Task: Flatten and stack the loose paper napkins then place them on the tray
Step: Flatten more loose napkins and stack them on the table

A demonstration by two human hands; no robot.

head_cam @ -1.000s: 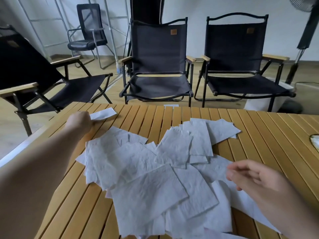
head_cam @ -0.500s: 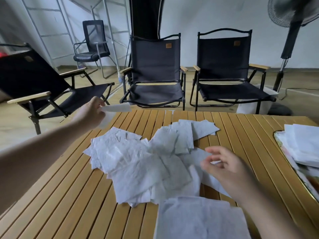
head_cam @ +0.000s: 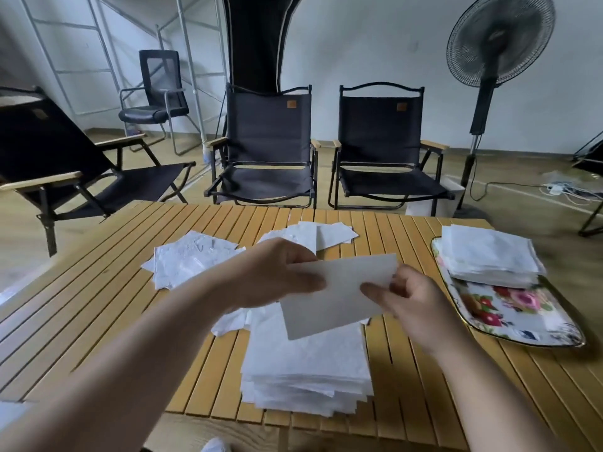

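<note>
left hand point(head_cam: 277, 272) and right hand point(head_cam: 411, 298) are holding one flat napkin point(head_cam: 339, 298) in the air. left is pinching its upper left edge, right is pinching the right edge, thumb on the front. the sheet is tilting, right side higher. a squared napkin stack point(head_cam: 306, 363) is sitting directly under the grip on the slatted table point(head_cam: 98, 305). loose napkins point(head_cam: 192, 256) are lying beyond and left of the grip. a floral tray point(head_cam: 509, 308) is carrying a second stack point(head_cam: 489, 256), well to the right of the grip.
</note>
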